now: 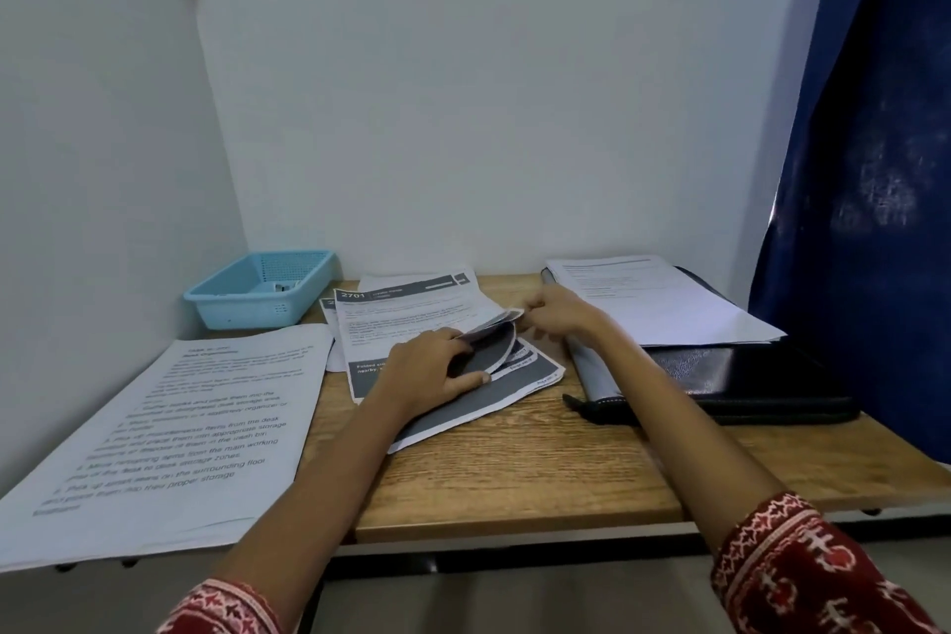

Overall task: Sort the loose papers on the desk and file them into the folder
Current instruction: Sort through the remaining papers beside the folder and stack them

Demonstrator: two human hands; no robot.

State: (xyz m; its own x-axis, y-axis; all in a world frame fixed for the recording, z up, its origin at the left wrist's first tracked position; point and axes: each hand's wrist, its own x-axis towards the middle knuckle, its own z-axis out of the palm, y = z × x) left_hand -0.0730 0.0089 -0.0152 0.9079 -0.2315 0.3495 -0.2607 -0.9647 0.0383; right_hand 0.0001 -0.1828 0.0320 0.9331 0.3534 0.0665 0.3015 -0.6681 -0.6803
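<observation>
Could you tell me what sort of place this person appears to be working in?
Probably a small home or office desk corner: a wooden desk set against plain white walls, printed papers spread across it, a black folder at the right, and a blue basket in the corner.

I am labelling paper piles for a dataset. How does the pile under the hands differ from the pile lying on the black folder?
The middle pile is fanned out and crooked, with dark grey printed bands; the right pile lies squared and mostly white. The left hand and right hand hold the middle pile's lifted corner; nothing touches the right pile, resting on the black folder. Both carry printed text.
</observation>
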